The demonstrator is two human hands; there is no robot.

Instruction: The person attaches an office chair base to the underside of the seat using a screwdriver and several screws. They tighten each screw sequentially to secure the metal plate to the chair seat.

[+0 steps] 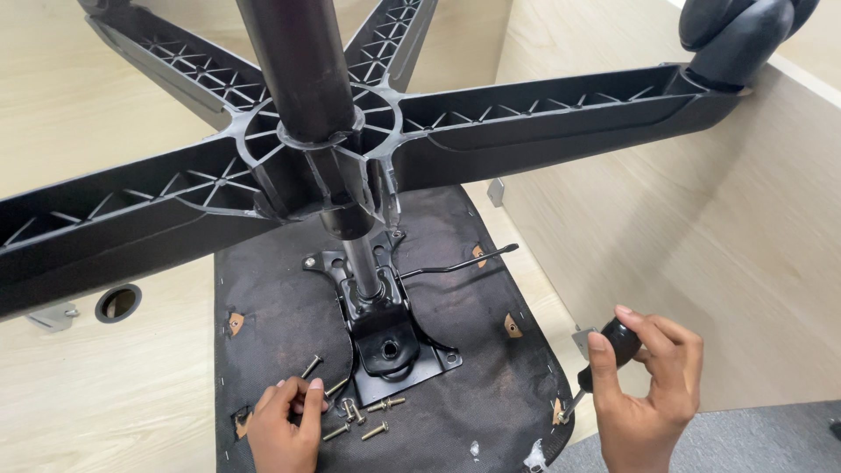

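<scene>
An office chair lies upside down, its black fabric seat underside (pixel 455 385) facing up on a light wooden desk. A black metal mounting plate (pixel 390 346) is fixed to the seat, with the gas column (pixel 302 70) and black five-arm base (pixel 543 109) rising toward the camera. Several loose bolts (pixel 363 416) lie on the seat left of the plate. My left hand (pixel 285 429) rests on the seat with its fingertips among the bolts, pinching at one. My right hand (pixel 648 394) grips a screwdriver (pixel 604 355) by its black handle, tip pointing down at the seat's right edge.
A thin black lever (pixel 455 263) sticks out rightward from the plate. A caster wheel (pixel 736 31) sits at the arm's end, top right. The desk has a round cable hole (pixel 117 302) at left and a wooden partition panel (pixel 701 245) at right. Grey carpet (pixel 745 438) shows bottom right.
</scene>
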